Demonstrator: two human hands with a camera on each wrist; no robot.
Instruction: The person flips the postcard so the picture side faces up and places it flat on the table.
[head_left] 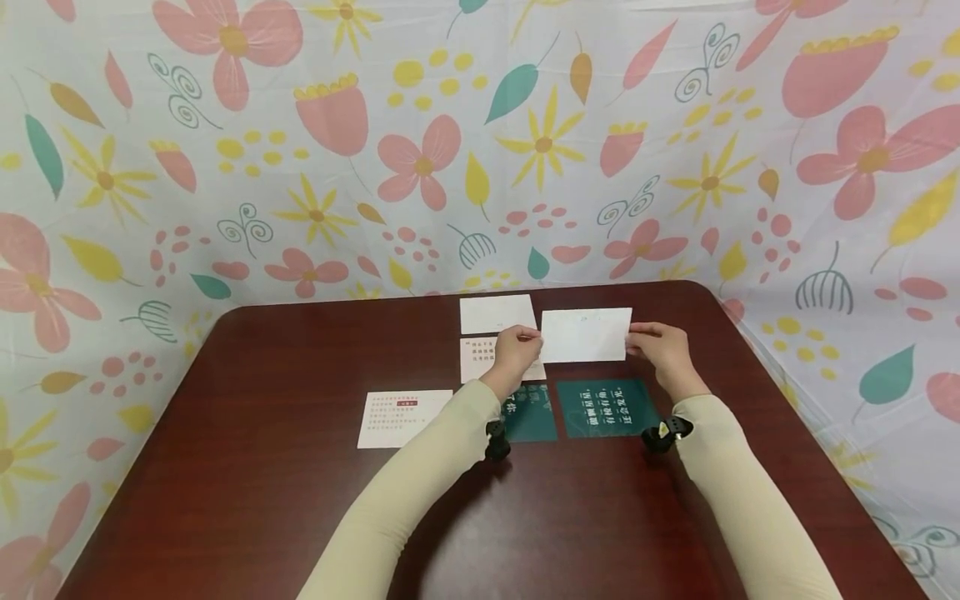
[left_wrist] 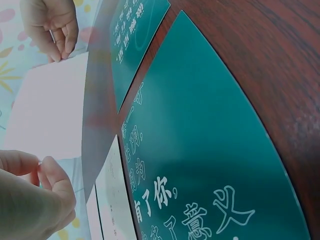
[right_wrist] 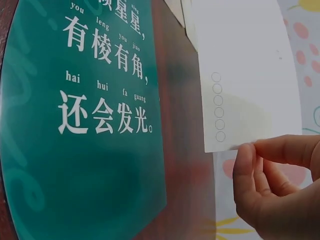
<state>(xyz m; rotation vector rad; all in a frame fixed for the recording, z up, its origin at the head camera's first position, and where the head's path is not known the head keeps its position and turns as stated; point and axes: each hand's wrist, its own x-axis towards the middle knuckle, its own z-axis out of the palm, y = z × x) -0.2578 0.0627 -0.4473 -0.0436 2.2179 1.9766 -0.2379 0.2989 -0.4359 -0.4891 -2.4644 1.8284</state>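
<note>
A white postcard (head_left: 586, 335) is held up by its two short edges, its plain side facing me. My left hand (head_left: 515, 358) pinches its left edge between thumb and fingers, and my right hand (head_left: 663, 357) pinches the right edge. In the right wrist view the postcard (right_wrist: 245, 75) shows a row of small printed circles near the held end. Below it on the table lie two green postcards with white lettering, one on the right (head_left: 609, 408) and one partly behind the left forearm (head_left: 532, 417).
A blank white card (head_left: 495, 315) lies at the back of the table (head_left: 300, 500), with a cream printed card (head_left: 477, 360) in front of it, partly covered by the left hand. Another printed card (head_left: 401, 417) lies to the left. A flowered cloth (head_left: 420, 167) hangs behind the table.
</note>
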